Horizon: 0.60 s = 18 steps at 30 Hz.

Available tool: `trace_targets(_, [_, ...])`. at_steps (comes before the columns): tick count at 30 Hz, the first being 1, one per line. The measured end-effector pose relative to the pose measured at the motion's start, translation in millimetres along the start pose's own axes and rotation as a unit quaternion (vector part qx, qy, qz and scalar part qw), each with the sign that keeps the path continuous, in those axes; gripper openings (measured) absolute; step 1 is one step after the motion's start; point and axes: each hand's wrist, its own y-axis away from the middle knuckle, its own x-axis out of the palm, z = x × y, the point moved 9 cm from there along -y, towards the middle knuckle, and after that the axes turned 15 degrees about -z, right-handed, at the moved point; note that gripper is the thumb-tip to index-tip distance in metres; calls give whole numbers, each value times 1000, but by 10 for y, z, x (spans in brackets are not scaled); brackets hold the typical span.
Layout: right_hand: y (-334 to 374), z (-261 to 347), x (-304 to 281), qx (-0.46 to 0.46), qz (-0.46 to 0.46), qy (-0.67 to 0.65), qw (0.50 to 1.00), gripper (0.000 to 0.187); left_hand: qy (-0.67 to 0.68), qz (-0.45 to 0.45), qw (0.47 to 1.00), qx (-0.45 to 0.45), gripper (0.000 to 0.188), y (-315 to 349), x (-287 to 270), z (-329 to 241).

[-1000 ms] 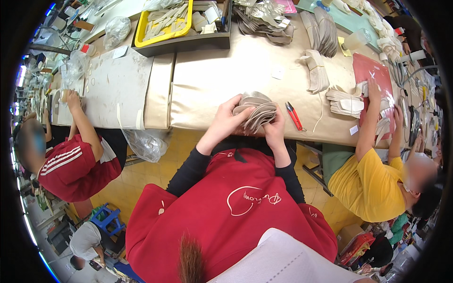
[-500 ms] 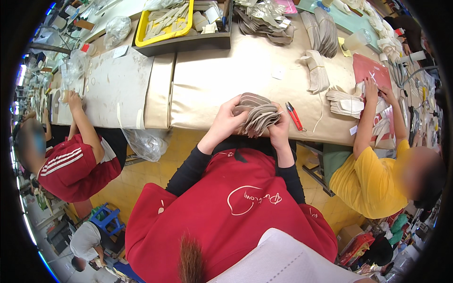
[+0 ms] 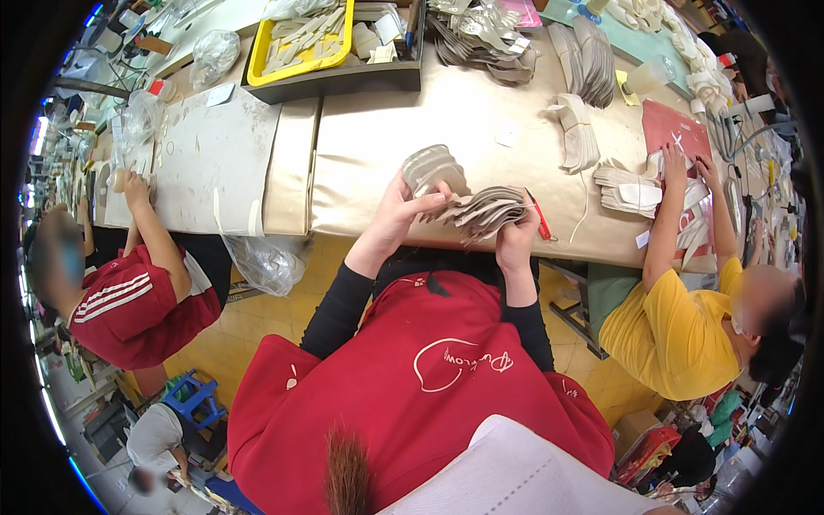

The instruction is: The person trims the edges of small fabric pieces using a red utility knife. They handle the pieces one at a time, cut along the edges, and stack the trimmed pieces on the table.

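Observation:
My left hand (image 3: 399,209) is closed on a few curved grey-beige cut pieces (image 3: 433,170), thumb lying across them. My right hand (image 3: 517,242) grips the lower end of a thicker, fanned stack of similar pieces (image 3: 487,211). The two parts of the stack spread apart over the table's near edge, and the left fingertips touch the near side of the right-hand part. Whether the pieces are fabric or leather I cannot make out. Just beyond my right hand lies a red-handled tool, seemingly thread snips (image 3: 544,221), partly covered by the pieces.
Tied bundles of similar pieces (image 3: 577,133) lie on the table (image 3: 369,172) to the right. A yellow tray (image 3: 257,56) stands in a dark box at the back. Co-workers sit on both sides; the right one's hands (image 3: 678,163) rest by a red folder (image 3: 678,124).
The single stack between my hands has parted. My left hand has moved a little left with some pieces, and the right-hand part has fanned out, now covering part of the red tool.

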Motion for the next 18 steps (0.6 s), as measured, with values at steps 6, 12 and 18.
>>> trace_targets(6, [-15,116,6,-22,21,41,999,34,-151,-6,976,154,95,14,28,-261])
trace_targets(12, [12,203,110,-39,45,37,998,19,-156,70,978,117,99,65,67,-245])
trace_targets(18, [57,136,135,15,90,4,996,20,-71,133,981,123,92,199,226,-227])
